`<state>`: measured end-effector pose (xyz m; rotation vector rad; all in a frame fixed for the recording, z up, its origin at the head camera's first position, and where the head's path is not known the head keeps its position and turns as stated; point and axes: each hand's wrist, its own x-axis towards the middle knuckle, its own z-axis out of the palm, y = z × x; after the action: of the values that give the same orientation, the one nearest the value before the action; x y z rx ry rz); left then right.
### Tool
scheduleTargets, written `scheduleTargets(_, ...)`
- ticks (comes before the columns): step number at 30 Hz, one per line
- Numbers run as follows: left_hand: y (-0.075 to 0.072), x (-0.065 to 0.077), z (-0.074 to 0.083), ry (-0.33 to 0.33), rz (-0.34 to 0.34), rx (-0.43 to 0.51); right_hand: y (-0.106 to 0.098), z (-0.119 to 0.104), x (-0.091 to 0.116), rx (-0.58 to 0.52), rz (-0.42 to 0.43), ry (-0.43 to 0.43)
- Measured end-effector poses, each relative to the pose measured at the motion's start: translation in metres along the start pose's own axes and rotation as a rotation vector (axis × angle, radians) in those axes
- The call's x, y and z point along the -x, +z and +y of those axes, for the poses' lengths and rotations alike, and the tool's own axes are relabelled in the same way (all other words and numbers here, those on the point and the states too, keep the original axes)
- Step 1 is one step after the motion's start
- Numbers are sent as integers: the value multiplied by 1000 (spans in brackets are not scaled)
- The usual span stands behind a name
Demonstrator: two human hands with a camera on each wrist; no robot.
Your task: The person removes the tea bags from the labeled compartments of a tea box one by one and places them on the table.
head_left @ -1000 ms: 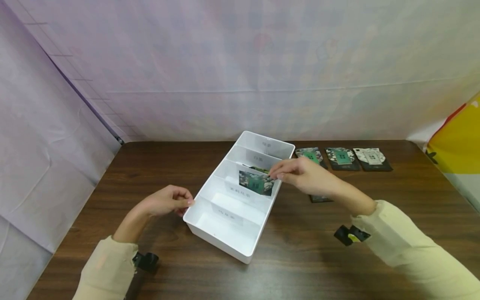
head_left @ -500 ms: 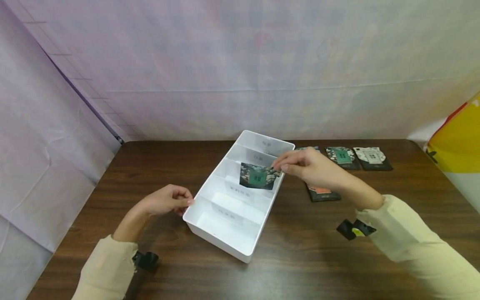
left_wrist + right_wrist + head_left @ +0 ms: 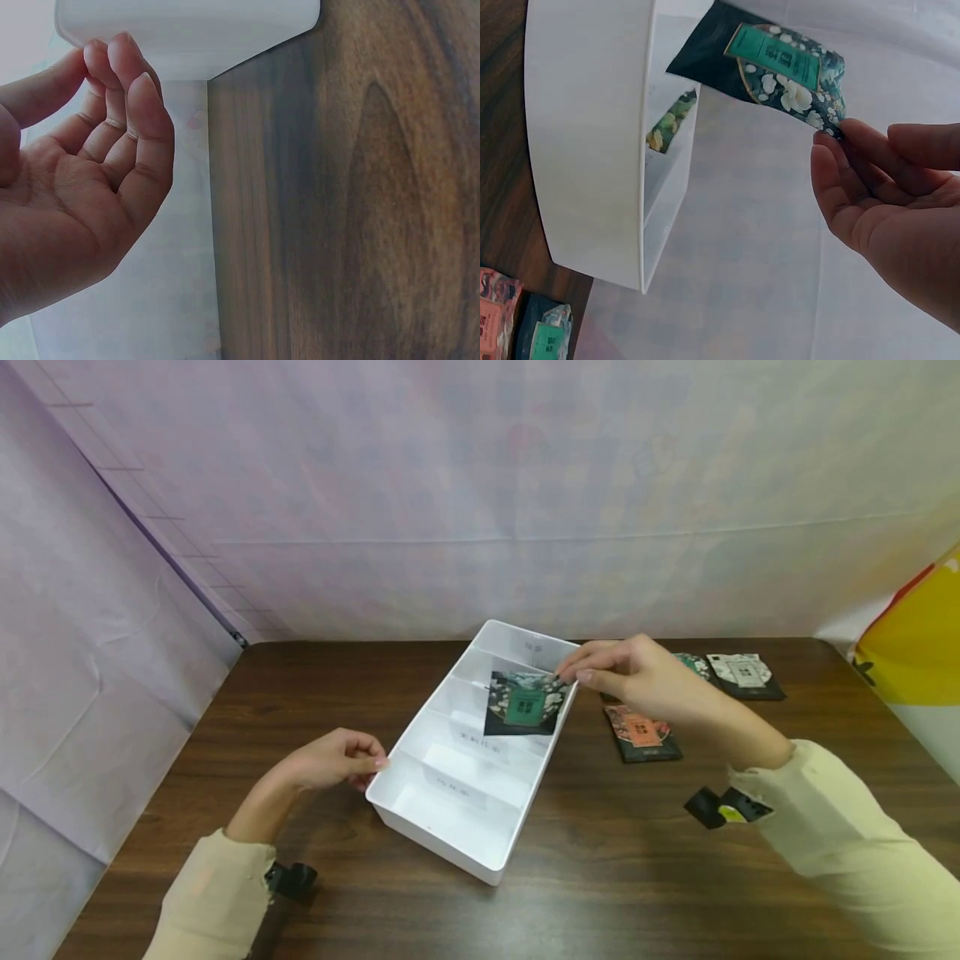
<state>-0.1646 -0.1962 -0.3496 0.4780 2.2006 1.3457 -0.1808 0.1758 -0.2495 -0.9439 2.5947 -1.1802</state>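
Note:
My right hand pinches a dark floral tea sachet with a green label by its upper right corner. The sachet hangs above the middle compartments of a long white divided box; in the right wrist view its white flowers show plainly. At the box's near left corner, my left hand pinches the rim between thumb and fingers. The left wrist view has those fingertips against the box wall. Inside the box, a yellow-green floral sachet is visible in the right wrist view; the held sachet hides it in the head view.
Right of the box, an orange-label sachet lies on the brown wooden table. Behind it are a white-label sachet and a green-label one, partly covered by my right hand. A pale curtain stands behind the table.
My right hand has risen and shifted right and away from me, lifting the green-label sachet. The orange-label sachet has come into fuller view. The left hand and box have stayed still.

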Motion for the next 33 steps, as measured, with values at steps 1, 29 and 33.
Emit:
scheduleTargets(1, 0, 0, 0, -1, 0, -3, -1, 0, 0, 3, 6, -9)
scheduleTargets(29, 0, 1, 0, 0, -4, -11, -50, 41, 39, 114, 73, 219)
scheduleTargets(33, -1, 1, 0, -6, -2, -18, -56, 50, 46, 155, 74, 231)
